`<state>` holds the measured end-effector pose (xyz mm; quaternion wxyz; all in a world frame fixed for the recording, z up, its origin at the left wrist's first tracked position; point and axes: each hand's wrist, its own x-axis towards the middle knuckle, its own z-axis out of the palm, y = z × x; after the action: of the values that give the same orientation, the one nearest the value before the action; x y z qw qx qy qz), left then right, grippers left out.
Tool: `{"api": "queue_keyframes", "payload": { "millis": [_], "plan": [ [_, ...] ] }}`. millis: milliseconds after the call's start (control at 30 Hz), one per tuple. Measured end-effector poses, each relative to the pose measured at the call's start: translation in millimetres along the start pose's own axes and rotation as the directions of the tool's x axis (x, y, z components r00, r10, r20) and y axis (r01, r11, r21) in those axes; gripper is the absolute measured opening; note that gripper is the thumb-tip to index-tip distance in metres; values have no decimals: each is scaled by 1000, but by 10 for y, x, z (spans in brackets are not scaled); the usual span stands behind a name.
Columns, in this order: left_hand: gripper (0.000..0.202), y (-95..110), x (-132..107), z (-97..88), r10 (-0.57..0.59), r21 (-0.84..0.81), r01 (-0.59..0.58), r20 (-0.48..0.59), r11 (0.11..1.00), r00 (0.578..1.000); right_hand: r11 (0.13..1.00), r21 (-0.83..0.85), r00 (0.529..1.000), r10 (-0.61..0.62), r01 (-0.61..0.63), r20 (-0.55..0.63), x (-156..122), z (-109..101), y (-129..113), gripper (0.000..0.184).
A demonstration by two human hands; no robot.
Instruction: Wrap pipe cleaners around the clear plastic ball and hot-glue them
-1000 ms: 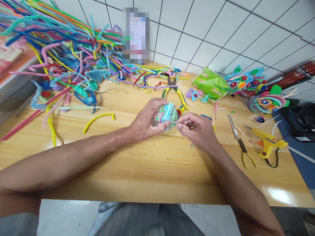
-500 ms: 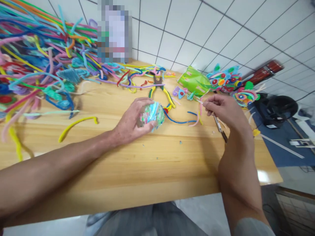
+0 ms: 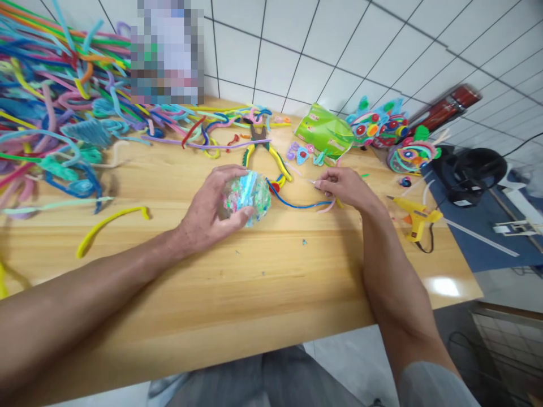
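My left hand (image 3: 207, 212) is curled around a ball (image 3: 248, 196) of pale blue, green and pink fuzzy strands and rests with it on the wooden table (image 3: 271, 282). My right hand (image 3: 345, 189) lies to the right of the ball, apart from it. Its fingers are pinched on a thin pale stick (image 3: 302, 175) that points left toward the yellow-handled pliers (image 3: 265, 155). A blue pipe cleaner (image 3: 297, 204) and a pink one (image 3: 327, 207) lie on the table just under that hand.
A big heap of coloured pipe cleaners (image 3: 63, 102) fills the table's back left. A yellow pipe cleaner (image 3: 108, 223) lies left of my arm. A green bag (image 3: 324, 133), finished fuzzy ornaments (image 3: 375, 127) and a yellow glue gun (image 3: 416, 215) sit at the right.
My right hand pulled the thin stick away from the ball, swung right, then came down to the table by the pink pipe cleaner. The left hand kept hold of the ball.
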<state>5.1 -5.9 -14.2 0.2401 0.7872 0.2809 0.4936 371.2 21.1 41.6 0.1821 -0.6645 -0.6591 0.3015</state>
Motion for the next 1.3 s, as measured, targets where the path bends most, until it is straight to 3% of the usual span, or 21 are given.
{"api": "queue_keyframes", "payload": {
  "millis": [100,167,233,300,367,433,500,567,633,700,767,833,900,1033,1100,1300],
  "plan": [
    [63,-16,-2,12,36,4,-36,-12,999,999,996,-90,1000,-21,19,-18,48,65,42,14],
    [60,-20,-4,17,24,13,-24,-5,1000,1000,974,-227,983,-38,-4,-179,79,51,84,6],
    [59,-23,-6,20,20,20,-20,-4,1000,1000,944,-331,936,-103,-15,-337,89,27,85,5],
    [60,-26,-6,24,26,27,-25,-11,999,1000,931,-361,903,-192,45,-383,57,35,13,7],
    [59,-24,-4,27,24,32,-24,-14,999,1000,933,-316,918,-266,169,-294,-17,108,-128,14],
    [57,-14,-1,27,8,33,-8,-13,999,1000,931,-230,945,-311,283,-97,-104,243,-290,20],
    [55,0,2,24,-6,30,6,-9,1000,1000,917,-192,937,-343,349,65,-167,391,-414,16],
    [55,9,5,19,-17,23,17,-5,1000,1000,899,-209,922,-364,384,131,-187,479,-463,5],
    [55,7,6,19,-20,17,20,1,1000,1000,894,-223,921,-367,388,132,-172,459,-432,6],
    [55,-5,7,23,-22,11,22,2,1000,1000,902,-262,938,-345,343,40,-139,348,-350,7],
    [54,-17,9,29,-27,4,27,0,1000,1000,909,-348,932,-309,230,-191,-102,223,-262,9],
    [54,-25,15,30,-43,-1,43,2,999,999,908,-402,854,-300,119,-424,-79,167,-222,15],
    [54,-24,28,24,-82,-11,82,13,997,997,914,-385,794,-330,132,-511,-93,225,-268,28],
    [55,-13,74,2,-186,-78,188,29,979,982,887,-167,820,-462,431,-338,-253,584,-574,55],
    [55,-7,105,-12,-227,-117,229,27,966,973,835,-65,806,-545,546,-228,-352,776,-729,66],
    [53,-5,196,-62,-285,-166,284,20,944,958,749,-6,742,-658,663,-132,-430,1052,-880,78]
  ]
}}
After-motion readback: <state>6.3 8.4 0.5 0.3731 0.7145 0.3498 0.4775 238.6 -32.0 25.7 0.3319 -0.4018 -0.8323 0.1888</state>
